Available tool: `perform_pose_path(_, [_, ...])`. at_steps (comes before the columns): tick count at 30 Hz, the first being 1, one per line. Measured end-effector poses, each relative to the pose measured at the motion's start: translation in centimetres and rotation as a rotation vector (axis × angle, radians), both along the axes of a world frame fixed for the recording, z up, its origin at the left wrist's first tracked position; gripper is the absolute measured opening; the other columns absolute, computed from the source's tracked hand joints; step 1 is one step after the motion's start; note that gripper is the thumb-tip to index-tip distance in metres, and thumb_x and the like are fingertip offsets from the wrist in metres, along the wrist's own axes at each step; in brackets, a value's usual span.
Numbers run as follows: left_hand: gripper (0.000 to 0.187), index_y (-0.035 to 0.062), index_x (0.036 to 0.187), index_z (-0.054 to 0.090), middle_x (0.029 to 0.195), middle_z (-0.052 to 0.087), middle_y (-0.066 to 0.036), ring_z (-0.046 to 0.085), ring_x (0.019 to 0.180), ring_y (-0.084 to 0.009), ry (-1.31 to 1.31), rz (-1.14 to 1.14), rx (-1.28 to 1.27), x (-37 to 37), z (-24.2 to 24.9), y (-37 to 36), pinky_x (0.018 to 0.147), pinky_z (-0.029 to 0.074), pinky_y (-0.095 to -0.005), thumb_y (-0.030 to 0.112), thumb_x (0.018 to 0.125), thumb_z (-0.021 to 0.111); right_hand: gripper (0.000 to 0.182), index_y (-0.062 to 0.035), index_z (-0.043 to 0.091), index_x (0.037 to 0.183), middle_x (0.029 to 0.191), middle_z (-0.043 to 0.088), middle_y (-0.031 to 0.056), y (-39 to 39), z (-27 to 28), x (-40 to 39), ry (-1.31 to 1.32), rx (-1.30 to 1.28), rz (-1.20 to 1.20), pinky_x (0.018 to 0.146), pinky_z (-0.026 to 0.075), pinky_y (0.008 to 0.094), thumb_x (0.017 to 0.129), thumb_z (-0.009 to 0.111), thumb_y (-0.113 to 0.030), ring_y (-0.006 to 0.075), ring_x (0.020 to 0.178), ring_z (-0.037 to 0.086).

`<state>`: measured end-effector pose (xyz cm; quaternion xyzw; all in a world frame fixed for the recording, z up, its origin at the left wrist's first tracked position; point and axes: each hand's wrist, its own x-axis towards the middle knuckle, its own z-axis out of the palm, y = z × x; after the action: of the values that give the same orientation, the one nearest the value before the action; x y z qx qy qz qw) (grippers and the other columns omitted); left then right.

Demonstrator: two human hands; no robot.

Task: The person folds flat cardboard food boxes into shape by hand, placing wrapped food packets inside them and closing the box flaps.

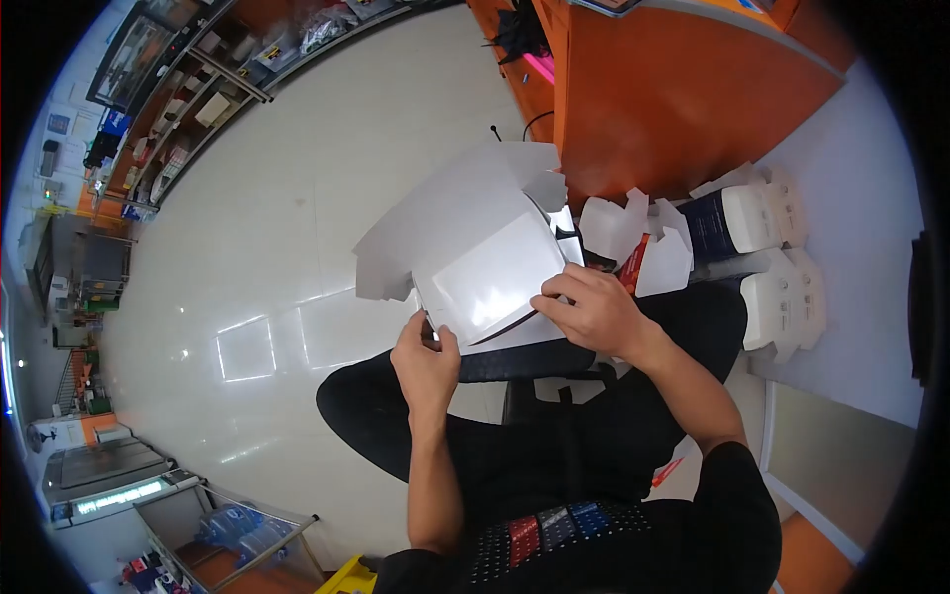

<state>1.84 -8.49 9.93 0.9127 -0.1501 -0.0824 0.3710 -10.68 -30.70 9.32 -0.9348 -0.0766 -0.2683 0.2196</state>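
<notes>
A partly folded white carton with a glossy inner panel lies over my lap, its wide flap spread away from me. At its near left corner, my left hand pinches the edge between thumb and fingers. My right hand grips the carton's right edge, fingers curled and thumb pressed to it. Right of the carton are white and red folded boxes. The undersides of the carton and some fingertips are hidden.
Stacked white boxes stand at the right beside an orange cabinet. A metal shelf with goods is at the upper left. A rack holding blue bottles stands at the lower left, near something yellow.
</notes>
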Motion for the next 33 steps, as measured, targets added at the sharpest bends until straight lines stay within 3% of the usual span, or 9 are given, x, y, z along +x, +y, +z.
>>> perform_pose_path(5, [0.04,0.0017,0.122,0.063,0.122,0.061,-0.018,0.067,0.086,-0.0262,-0.362,0.044,0.039,-1.2,1.1,-1.6,0.068,0.055,-0.0341,0.002,0.083,0.072,0.021,-0.0059,0.068,0.093,0.091,0.062,0.0041,-0.1,-1.1,-0.3,-0.001,0.057,0.012,0.07,0.055,0.034,0.072,0.066,-0.003,0.0221,0.084,0.061])
perform_pose_path(10, [0.036,0.0117,0.114,0.067,0.124,0.062,-0.01,0.065,0.096,-0.0272,-0.71,-0.845,0.026,2.2,4.5,-9.3,0.081,0.057,-0.0399,0.0,0.081,0.065,0.021,-0.007,0.069,0.09,0.092,0.064,0.0039,0.0,-1.9,-0.4,-0.055,0.101,0.028,0.07,0.055,0.0342,0.07,0.068,-0.004,0.0219,0.083,0.062])
perform_pose_path(13, [0.035,0.0135,0.113,0.069,0.123,0.064,-0.009,0.067,0.098,-0.028,-0.823,-1.113,0.202,5.7,2.5,-12.7,0.078,0.059,-0.0375,0.004,0.079,0.072,0.017,-0.0066,0.07,0.091,0.091,0.065,0.005,-0.5,-1.5,-0.5,-0.099,0.191,0.063,0.069,0.055,0.0336,0.074,0.072,-0.003,0.0223,0.079,0.063])
perform_pose_path(16, [0.036,0.0149,0.11,0.07,0.122,0.065,-0.008,0.068,0.1,-0.029,-0.819,-1.269,0.181,7.3,2.6,-13.4,0.081,0.059,-0.0392,0.003,0.077,0.068,0.011,-0.0052,0.07,0.092,0.088,0.065,0.0064,-2.0,-1.8,-0.1,-0.238,0.612,-0.119,0.066,0.054,0.034,0.081,0.072,-0.006,0.0236,0.072,0.062])
perform_pose_path(18, [0.038,0.0156,0.11,0.069,0.121,0.066,-0.008,0.068,0.1,-0.0289,-0.79,-1.297,0.231,7.2,4.1,-13.3,0.081,0.059,-0.0398,0.001,0.074,0.067,0.01,-0.0036,0.069,0.091,0.091,0.068,0.0099,-3.9,-1.1,1.3,0.028,0.79,-0.441,0.066,0.053,0.0374,0.085,0.072,-0.012,0.0255,0.075,0.066])
perform_pose_path(20, [0.04,0.0166,0.109,0.069,0.12,0.067,-0.007,0.068,0.1,-0.0285,-0.795,-1.313,0.265,6.9,4.7,-13.2,0.081,0.06,-0.04,0.0,0.074,0.066,0.017,-0.0037,0.07,0.093,0.095,0.07,0.0125,-6.1,-3.8,3.8,0.176,0.697,-0.362,0.071,0.053,0.0414,0.083,0.074,-0.018,0.0299,0.081,0.069])
perform_pose_path(23, [0.042,0.0194,0.109,0.069,0.119,0.067,-0.006,0.069,0.097,-0.0266,-0.845,-1.319,0.299,7.1,5.1,-13.3,0.075,0.061,-0.0385,-0.003,0.073,0.066,0.017,-0.0042,0.069,0.092,0.094,0.07,0.012,-5.7,-6.3,6.4,0.194,0.568,-0.289,0.069,0.054,0.0418,0.081,0.075,-0.016,0.0322,0.073,0.068])
perform_pose_path(26, [0.045,0.019,0.109,0.069,0.119,0.067,-0.007,0.069,0.095,-0.027,-0.809,-1.334,0.354,7.4,5.6,-13.2,0.073,0.061,-0.0377,-0.004,0.071,0.067,0.023,-0.0038,0.071,0.093,0.09,0.072,0.0141,-5.5,-6.4,7.4,0.378,0.713,-0.268,0.076,0.055,0.0443,0.078,0.076,-0.021,0.0346,0.086,0.07])
perform_pose_path(33, [0.035,0.0174,0.111,0.069,0.108,0.07,-0.011,0.07,0.08,-0.0242,-0.685,-1.395,0.399,7.5,5.1,-14.2,0.068,0.06,-0.035,0.003,0.079,0.064,0.014,-0.0019,0.066,0.083,0.084,0.069,0.0215,-4.8,-6.8,7.0,0.174,0.643,-0.317,0.074,0.054,0.0524,0.085,0.061,-0.014,0.0432,0.081,0.067])
